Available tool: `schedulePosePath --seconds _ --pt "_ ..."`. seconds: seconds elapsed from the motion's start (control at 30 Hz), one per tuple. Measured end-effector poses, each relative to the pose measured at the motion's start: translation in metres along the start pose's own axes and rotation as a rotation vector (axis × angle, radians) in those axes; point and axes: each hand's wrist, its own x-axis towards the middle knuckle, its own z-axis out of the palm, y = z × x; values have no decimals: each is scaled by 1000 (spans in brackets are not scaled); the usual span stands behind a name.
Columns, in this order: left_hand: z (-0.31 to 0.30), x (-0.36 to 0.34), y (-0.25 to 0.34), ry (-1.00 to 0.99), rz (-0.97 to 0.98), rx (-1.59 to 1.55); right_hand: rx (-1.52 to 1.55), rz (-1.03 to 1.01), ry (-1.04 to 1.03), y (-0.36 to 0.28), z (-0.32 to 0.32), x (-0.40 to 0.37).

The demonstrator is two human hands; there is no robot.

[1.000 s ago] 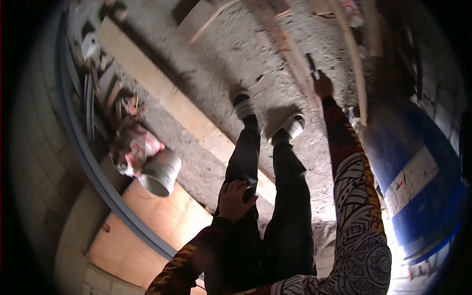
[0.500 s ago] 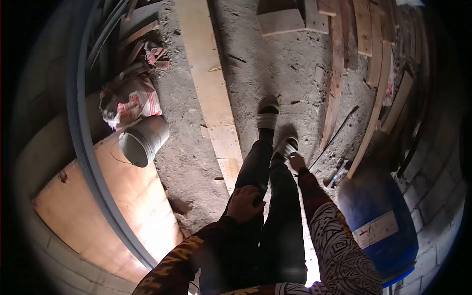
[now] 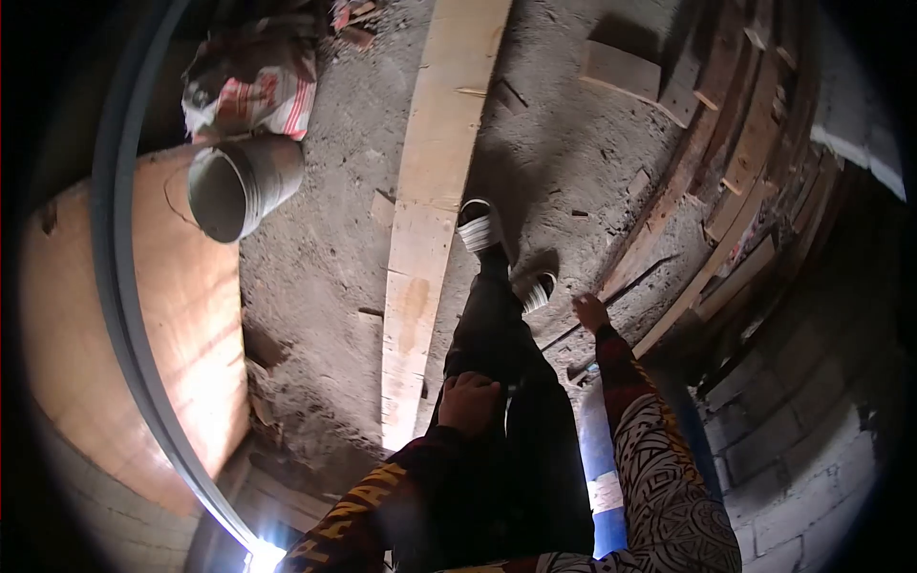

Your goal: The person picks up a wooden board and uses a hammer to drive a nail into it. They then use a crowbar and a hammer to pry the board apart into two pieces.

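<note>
My left hand (image 3: 469,403) rests on the dark trousers (image 3: 492,329) at thigh height, its fingers bent inward; whether it holds anything is hidden. Out to the right, my right hand (image 3: 590,312) hangs above the dirt floor, near the striped shoe (image 3: 539,292). Its fingers are small and dark, so their grip cannot be made out. The other shoe (image 3: 476,226) is beside a long pale plank (image 3: 426,181) lying on the floor.
A bucket (image 3: 222,191) lies tipped by a red-and-white sack (image 3: 263,100) and a plywood sheet (image 3: 181,286). A curved-looking metal bar (image 3: 117,258) crosses the left. Boards (image 3: 707,258), a blue barrel (image 3: 600,458) and a block wall (image 3: 783,458) are right.
The view has turned and moved. The bucket and sack appear farther left and higher, and my body has shifted closer to the plank. The barrel is now largely behind my right arm.
</note>
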Motion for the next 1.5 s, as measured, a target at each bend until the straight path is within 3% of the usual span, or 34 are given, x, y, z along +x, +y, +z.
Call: schedulePosePath --seconds 0.07,0.17,0.2,0.23,0.33,0.4,0.47,0.53,0.6,0.67,0.83,0.97,1.13,1.33,1.5 --pt "11 -2 -12 62 -70 -119 386 417 -147 12 9 -26" --pt "-10 5 -6 65 -60 -161 430 418 -81 30 9 -44" --pt "-15 7 -5 86 -72 -187 704 556 -83 47 26 -40" --pt "-21 9 -4 101 -69 -169 567 398 -105 53 22 -32" --pt "-40 16 -11 110 -104 -138 484 299 -198 -3 -82 20" --pt "-52 18 -14 101 -144 -121 617 568 -277 -34 -136 75" --pt "-54 22 -16 9 -166 -66 507 185 59 -20 -121 139" --pt "-55 27 -17 22 -177 -129 580 285 -99 -73 -185 200" --pt "-52 31 -17 32 -178 -229 822 203 -219 -77 -187 262" --pt "-42 36 -15 63 -202 -280 1049 412 -69 -134 -217 293" --pt "-38 65 3 156 -252 -591 1266 423 105 -140 -195 376" --pt "-45 84 23 228 -321 -728 1318 462 154 -135 -197 404" --pt "-51 83 24 408 -372 -1050 1248 482 31 -128 -206 417" --pt "-51 103 41 439 -470 -1060 1229 468 -31 -132 -232 438" --pt "-38 109 53 455 -494 -1093 1190 484 76 -133 -225 439"
